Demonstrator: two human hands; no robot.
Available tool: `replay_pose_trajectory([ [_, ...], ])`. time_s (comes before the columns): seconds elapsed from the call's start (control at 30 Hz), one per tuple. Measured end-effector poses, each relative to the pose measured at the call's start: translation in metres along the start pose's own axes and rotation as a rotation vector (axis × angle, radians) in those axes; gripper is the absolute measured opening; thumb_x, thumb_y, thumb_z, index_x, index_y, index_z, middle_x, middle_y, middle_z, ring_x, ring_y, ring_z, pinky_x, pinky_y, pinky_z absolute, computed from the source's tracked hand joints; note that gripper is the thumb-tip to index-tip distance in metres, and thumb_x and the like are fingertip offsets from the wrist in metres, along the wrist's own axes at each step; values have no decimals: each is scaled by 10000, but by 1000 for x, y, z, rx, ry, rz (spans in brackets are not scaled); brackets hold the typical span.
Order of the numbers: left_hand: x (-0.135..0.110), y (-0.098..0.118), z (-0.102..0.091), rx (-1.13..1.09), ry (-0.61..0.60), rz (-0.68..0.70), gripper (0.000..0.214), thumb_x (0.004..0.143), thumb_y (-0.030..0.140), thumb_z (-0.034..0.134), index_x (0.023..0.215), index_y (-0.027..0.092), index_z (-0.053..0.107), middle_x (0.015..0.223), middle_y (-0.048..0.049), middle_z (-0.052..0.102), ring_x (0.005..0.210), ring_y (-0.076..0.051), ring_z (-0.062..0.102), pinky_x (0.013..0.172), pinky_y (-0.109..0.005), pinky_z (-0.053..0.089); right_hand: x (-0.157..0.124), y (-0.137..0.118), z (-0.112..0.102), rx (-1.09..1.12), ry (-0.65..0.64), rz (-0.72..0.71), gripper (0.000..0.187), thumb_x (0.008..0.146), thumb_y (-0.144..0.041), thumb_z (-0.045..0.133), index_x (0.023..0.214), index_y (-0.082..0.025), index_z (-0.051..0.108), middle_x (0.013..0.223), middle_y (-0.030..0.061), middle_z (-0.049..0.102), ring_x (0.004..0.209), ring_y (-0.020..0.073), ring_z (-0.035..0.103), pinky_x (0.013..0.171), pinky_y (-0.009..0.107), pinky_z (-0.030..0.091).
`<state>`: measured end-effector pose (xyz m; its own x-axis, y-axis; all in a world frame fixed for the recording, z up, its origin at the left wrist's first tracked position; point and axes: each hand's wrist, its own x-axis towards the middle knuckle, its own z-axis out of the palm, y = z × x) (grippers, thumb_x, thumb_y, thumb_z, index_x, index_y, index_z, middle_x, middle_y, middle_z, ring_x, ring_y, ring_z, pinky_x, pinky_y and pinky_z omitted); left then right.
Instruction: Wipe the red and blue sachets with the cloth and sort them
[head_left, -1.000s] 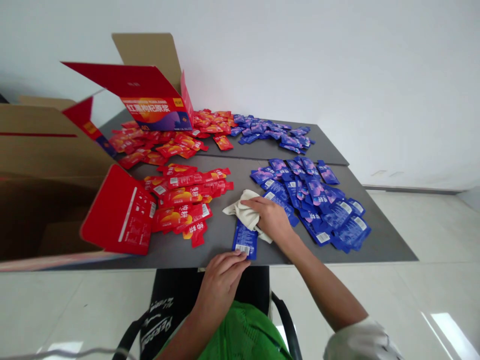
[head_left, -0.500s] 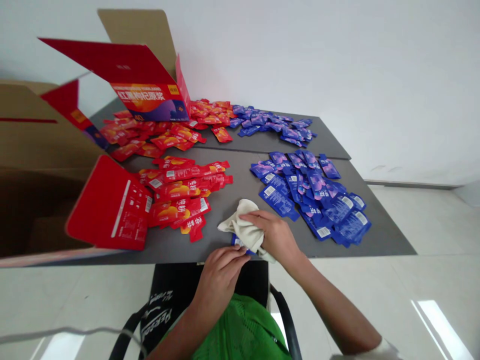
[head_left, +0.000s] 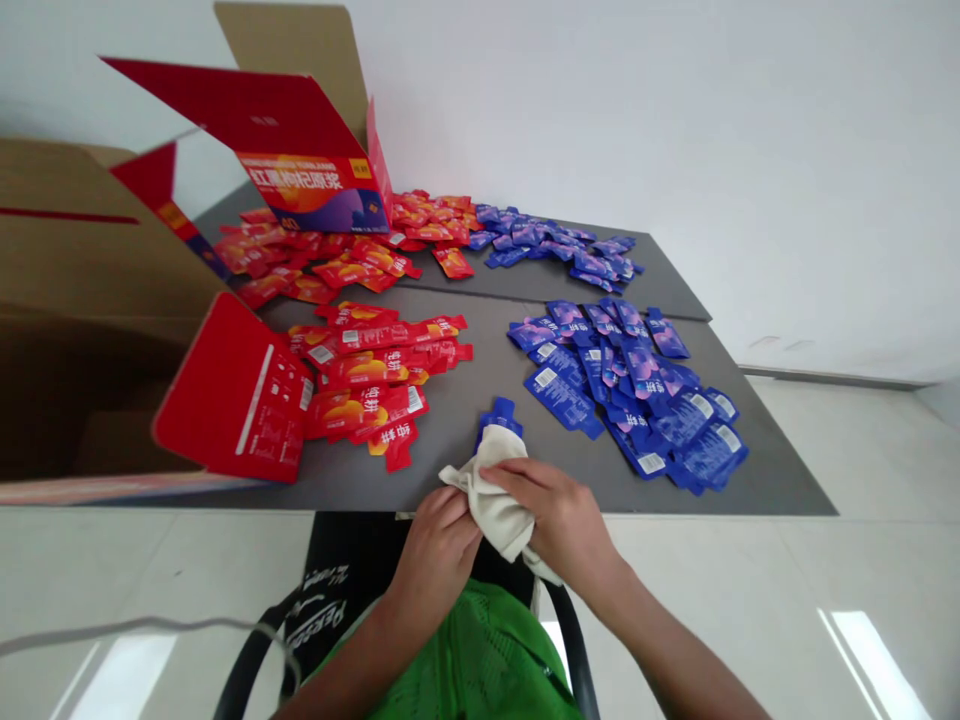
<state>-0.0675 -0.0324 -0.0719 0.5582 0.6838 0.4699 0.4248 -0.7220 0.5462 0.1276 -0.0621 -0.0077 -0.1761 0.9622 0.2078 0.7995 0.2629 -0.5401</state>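
My right hand is closed on a cream cloth and presses it over a blue packet, of which only the top end shows. My left hand is at the table's near edge with its fingers curled against the packet's lower end, under the cloth. A pile of blue packets lies to the right of my hands. A pile of red packets lies to their left on the grey table.
An open red carton stands at the back left, with a large brown cardboard box and its red flap in front of it. More red packets and blue packets lie on the far table. A white tiled floor lies below.
Both hands drew the blue packet and cloth toward the table's near edge. The cloth slid down over the packet, whose top end now shows while its lower part is covered.
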Motion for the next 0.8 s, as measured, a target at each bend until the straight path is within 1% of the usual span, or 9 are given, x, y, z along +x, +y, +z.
replay_pose_trajectory([
  [0.1, 1, 0, -1, -34, -6, -5, 243, 1008, 117, 546, 1051, 222, 761, 997, -53, 757, 987, -239, 675, 898, -424, 566, 15, 14, 9, 29, -2, 48, 497, 896, -69, 675, 1323, -320, 708, 1307, 30, 734, 1139, 204, 715, 981, 285, 569],
  [0.2, 1, -1, 0, -55, 10, 4, 276, 1007, 119, 568, 1186, 240, 739, 1136, -46, 765, 1094, -229, 678, 965, -424, 559, 50, 32, 7, -35, 17, 57, 504, 906, -64, 645, 1340, -314, 697, 1319, 33, 727, 1148, 208, 709, 985, 285, 560],
  [0.3, -1, -1, 2, -44, 14, 1, 261, 1009, 135, 577, 1179, 239, 746, 1148, -49, 770, 1094, -227, 688, 968, -427, 565, 81, 43, -1, -129, 24, 73, 520, 896, -35, 609, 1338, -293, 702, 1308, 44, 734, 1134, 228, 718, 957, 298, 572],
  [0.37, 0, 0, -1, -50, 10, -9, 230, 1017, 170, 583, 1156, 240, 752, 1144, -50, 770, 1089, -232, 689, 963, -433, 561, 87, 44, -8, -140, 63, 69, 503, 892, -46, 615, 1330, -276, 709, 1296, 54, 738, 1129, 242, 720, 950, 313, 577],
  [0.47, 10, 5, -10, -68, -33, -40, 210, 1037, 251, 579, 1176, 243, 736, 1108, -51, 769, 1035, -232, 691, 920, -417, 555, 69, 36, -18, -15, 269, 41, 461, 915, -100, 626, 1335, -274, 704, 1305, 64, 728, 1155, 242, 705, 987, 338, 567],
  [0.53, 23, 7, -16, -43, -49, -69, 235, 1057, 290, 545, 1220, 234, 705, 1066, -52, 767, 968, -226, 692, 873, -400, 546, 44, 30, -22, 104, 465, 51, 425, 930, -143, 634, 1322, -288, 710, 1301, 66, 727, 1164, 247, 698, 1008, 371, 561],
  [0.6, 41, 6, -19, 27, -28, -95, 272, 1075, 322, 503, 1255, 216, 677, 1065, -63, 758, 954, -229, 682, 868, -397, 531, 14, 28, -23, 192, 608, 99, 372, 922, -191, 678, 1275, -287, 738, 1253, 71, 751, 1142, 270, 706, 1017, 420, 559],
  [0.7, 70, -1, -12, 203, 21, -132, 345, 1079, 377, 483, 1312, 178, 642, 1106, -101, 723, 1026, -259, 643, 923, -416, 510, -26, 35, -19, 334, 660, 210, 330, 895, -263, 750, 1223, -284, 763, 1231, 78, 768, 1113, 292, 723, 990, 450, 583],
  [0.8, 94, -7, 1, 372, -19, -222, 478, 1041, 449, 541, 1362, 101, 605, 1121, -160, 681, 1053, -313, 610, 923, -453, 505, -51, 50, -12, 398, 637, 283, 319, 879, -304, 766, 1197, -290, 777, 1211, 84, 782, 1104, 314, 739, 980, 486, 603],
])
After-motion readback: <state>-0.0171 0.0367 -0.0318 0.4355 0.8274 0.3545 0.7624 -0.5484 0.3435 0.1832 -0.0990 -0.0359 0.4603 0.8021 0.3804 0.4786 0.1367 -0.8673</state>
